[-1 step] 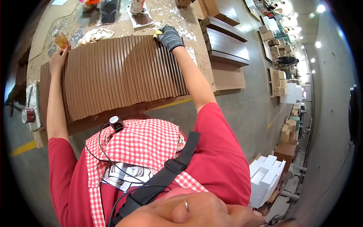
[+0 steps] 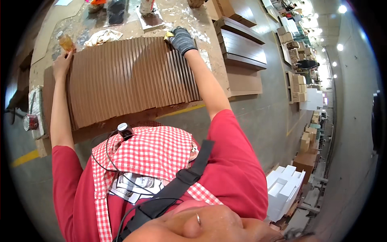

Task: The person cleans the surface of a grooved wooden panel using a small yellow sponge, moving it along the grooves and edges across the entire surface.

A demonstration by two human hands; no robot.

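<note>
A wide row of narrow brown slats [image 2: 117, 76] lies side by side on the workbench in front of me. My bare left hand [image 2: 62, 65] rests at the row's far left corner, its visible fingers stretched along the edge. Just beyond those fingertips is a clear bottle of amber liquid [image 2: 65, 41]. At the far right corner, my right hand [image 2: 181, 41] wears a grey striped glove. Its fingers are closed around a small yellow piece [image 2: 168, 35] against the slats' far ends; the kind of piece cannot be made out.
Beyond the row, the paint-spattered workbench [image 2: 177, 12] holds a crumpled white cloth [image 2: 103, 37] and a stained white container [image 2: 147, 7]. Dark brown panels [image 2: 244, 52] are stacked to the right. A red-stained can [image 2: 30, 122] sits at the bench's left side.
The slats in the left part show fainter gaps and look more evenly lined up. Both hands stay in nearly the same place.
</note>
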